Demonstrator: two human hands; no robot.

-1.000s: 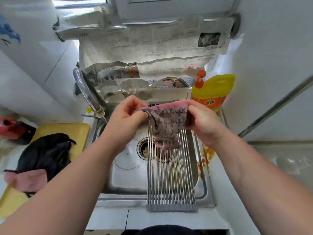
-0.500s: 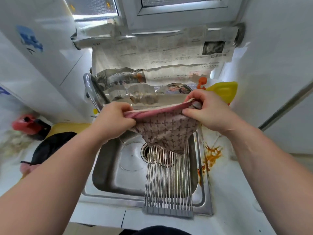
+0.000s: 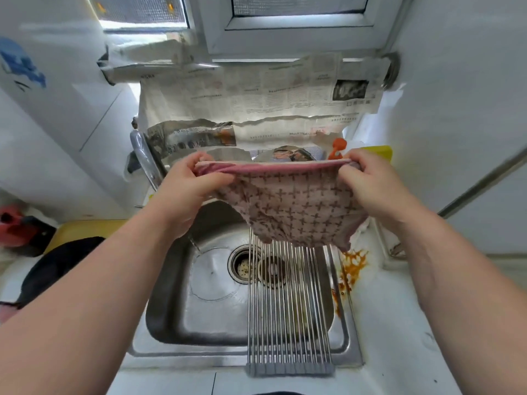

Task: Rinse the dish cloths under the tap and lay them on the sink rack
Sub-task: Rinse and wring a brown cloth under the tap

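Cloth (image 3: 293, 206), pink w/ brown cross pattern, held spread at centre frame, above the far end of the rack (image 3: 288, 309). Top edge runs approx. level between the two hands. The lower part hangs free, its hem overlapping the rack rods in view; contact w/ the rods cannot be told.

L hand (image 3: 188, 189), centre-left: fingers curled round the cloth's top left corner, thumb on the near face. R hand (image 3: 368, 186), centre-right: fingers and thumb pinch the top right corner. Hands well apart; both forearms enter from the bottom corners of the frame.

Rack: parallel metal rods w/ a grey end strip, laid across the right part of the sink (image 3: 176, 303), lower centre. Drain (image 3: 243, 266) lies partly under the leftmost rods. Tap (image 3: 144, 163), chrome, stands just left of the L hand, at the sink's upper-left side.

Background: newspaper (image 3: 256, 92) covers the wall above the sink, upper centre, w/ a window (image 3: 291, 24) at top. Yellow bottle (image 3: 376, 151) w/ orange cap (image 3: 338, 148) shows behind the R hand. Orange stain (image 3: 352, 266) marks the counter just right of the sink.

Left edge: black fabric (image 3: 57, 266) beside a yellow board (image 3: 77, 228). Red object (image 3: 14, 223) at mid-left, too blurred to identify.
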